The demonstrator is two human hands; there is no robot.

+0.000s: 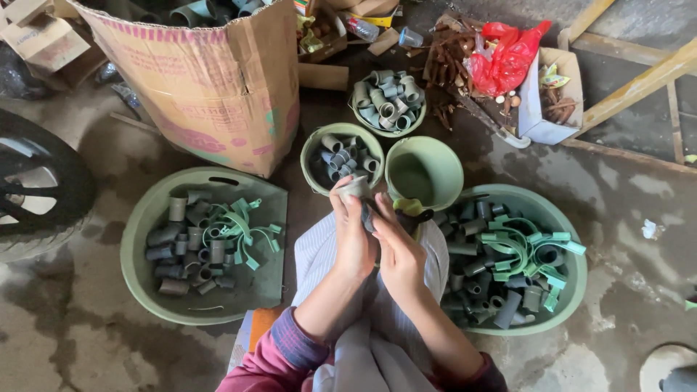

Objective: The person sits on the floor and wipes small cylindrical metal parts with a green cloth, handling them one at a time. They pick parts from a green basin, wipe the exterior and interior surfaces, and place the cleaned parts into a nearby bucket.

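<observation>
Left hand [353,236] has its fingers clamped around a short grey pipe piece [355,188] over the lap; right hand [396,243] fingers pinch a dark part [368,216] just beside it, between two green tubs [145,218] of fittings.

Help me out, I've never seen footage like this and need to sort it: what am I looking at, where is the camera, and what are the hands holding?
This is one picture from a camera worn on a person's head, looking down at their own two bare hands and lap. The left hand holds a short grey pipe piece at its fingertips. The right hand is pressed close beside it, on a dark part I cannot make out. Around them on the concrete floor: a left basin and a right basin, both holding grey pipe pieces and green plastic clips; two small bowls of pipe pieces; an empty green bucket; a big cardboard box; and a red bag.
</observation>
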